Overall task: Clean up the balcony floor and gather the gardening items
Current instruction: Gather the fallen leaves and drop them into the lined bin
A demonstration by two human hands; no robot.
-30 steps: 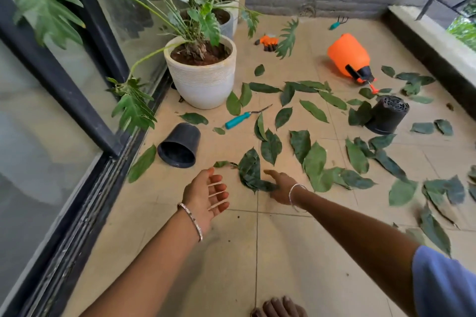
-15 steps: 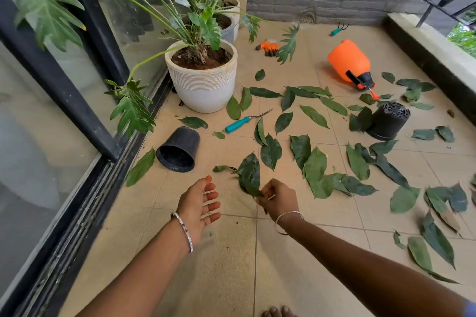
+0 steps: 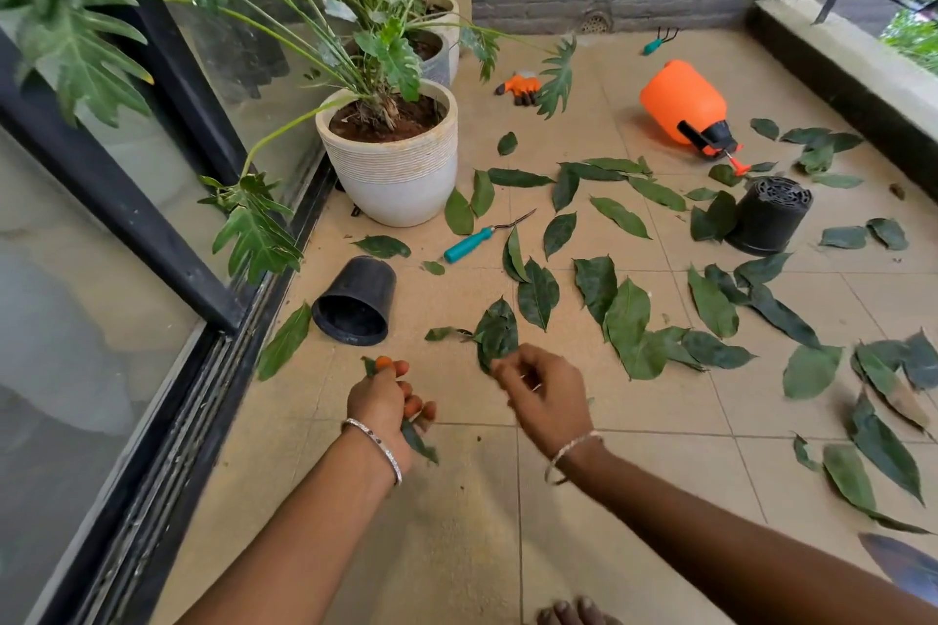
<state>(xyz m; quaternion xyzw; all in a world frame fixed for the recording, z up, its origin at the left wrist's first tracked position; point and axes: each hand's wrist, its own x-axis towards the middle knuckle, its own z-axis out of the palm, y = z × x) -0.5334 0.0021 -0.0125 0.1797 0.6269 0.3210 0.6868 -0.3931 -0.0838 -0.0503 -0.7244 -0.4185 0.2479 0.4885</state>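
Note:
Several green leaves (image 3: 627,315) lie scattered over the tan floor tiles. My left hand (image 3: 388,401) grips one leaf (image 3: 419,442), whose ends stick out above and below the fist. My right hand (image 3: 543,391) is blurred; its curled fingertips pinch the near end of a dark leaf (image 3: 497,332) lying on the floor. Gardening items lie around: a teal-handled weeder (image 3: 469,244), a black pot on its side (image 3: 355,302), an upturned black pot (image 3: 769,216), an orange sprayer (image 3: 682,102), orange gloves (image 3: 520,86) and a small teal rake (image 3: 657,41).
A white planter (image 3: 391,168) with a big leafy plant stands at the left, with more pots behind it. A glass sliding door with a black frame (image 3: 127,213) runs along the left. A grey brick wall closes the back and a low ledge (image 3: 837,66) the right.
My left hand, open a second ago, now grips a leaf. My right hand rose from the leaf pile, moved toward the left hand, and is now back at the dark leaf.

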